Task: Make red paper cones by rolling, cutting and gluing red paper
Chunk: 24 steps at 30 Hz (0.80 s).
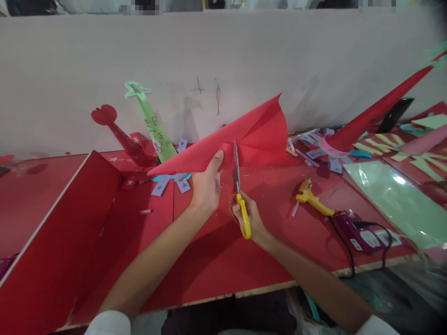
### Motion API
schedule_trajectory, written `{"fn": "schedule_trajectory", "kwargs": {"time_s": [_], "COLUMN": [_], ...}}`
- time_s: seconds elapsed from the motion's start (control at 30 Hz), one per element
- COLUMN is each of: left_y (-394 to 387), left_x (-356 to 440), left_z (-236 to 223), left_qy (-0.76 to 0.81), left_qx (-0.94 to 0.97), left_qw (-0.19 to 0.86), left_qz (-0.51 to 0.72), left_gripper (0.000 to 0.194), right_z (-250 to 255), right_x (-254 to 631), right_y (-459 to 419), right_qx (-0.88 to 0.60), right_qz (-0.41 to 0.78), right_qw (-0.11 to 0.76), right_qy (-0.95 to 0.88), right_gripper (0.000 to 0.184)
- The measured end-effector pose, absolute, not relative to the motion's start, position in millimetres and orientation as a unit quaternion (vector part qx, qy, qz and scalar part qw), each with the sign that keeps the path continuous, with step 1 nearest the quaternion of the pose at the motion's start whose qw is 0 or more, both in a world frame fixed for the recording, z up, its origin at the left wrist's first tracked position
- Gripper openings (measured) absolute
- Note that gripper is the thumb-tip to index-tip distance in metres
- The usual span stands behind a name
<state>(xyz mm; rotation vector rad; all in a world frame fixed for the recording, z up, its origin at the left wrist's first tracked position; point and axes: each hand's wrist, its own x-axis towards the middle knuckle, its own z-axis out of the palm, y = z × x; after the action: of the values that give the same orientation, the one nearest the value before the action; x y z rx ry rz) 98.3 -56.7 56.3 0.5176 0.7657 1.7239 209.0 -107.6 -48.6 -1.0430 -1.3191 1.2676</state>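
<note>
A red paper cone (209,144) lies slantwise in the air above the table, its point to the left and its wide mouth to the right. My left hand (206,184) grips it from below, with the thumb on the near side. In my right hand (252,215) is a pair of scissors (245,218) with yellow handles, fingers through the loops. The blades point up and overlap the cone's lower edge. Whether they are cutting into the paper cannot be made out.
Behind stand a green paper cone (153,123) and a red one with a heart-like top (120,137). To the right lie a yellow glue gun (312,197), a purple box with a cord (361,232) and green glossy sheets (398,200). A red divider (66,223) rises at left.
</note>
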Motion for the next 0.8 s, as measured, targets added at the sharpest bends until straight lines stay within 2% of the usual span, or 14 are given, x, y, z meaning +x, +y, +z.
{"fn": "schedule_trajectory", "kwargs": {"time_s": [0.5,0.8], "left_y": [-54,-56], "left_x": [99,101], "left_z": [53,54], "left_qy": [0.32,0.324], "left_qx": [0.229,0.218], "left_qw": [0.548,0.55], "left_qz": [0.738,0.738], "left_gripper": [0.035,0.035], "right_z": [-47,-59], "right_x": [207,204], "right_y": [-107,-107], "right_qx": [-0.453,-0.447], "right_qz": [0.561,0.527], "right_qw": [0.491,0.493], "right_qy": [-0.489,-0.529], "right_gripper": [0.069,0.066]}}
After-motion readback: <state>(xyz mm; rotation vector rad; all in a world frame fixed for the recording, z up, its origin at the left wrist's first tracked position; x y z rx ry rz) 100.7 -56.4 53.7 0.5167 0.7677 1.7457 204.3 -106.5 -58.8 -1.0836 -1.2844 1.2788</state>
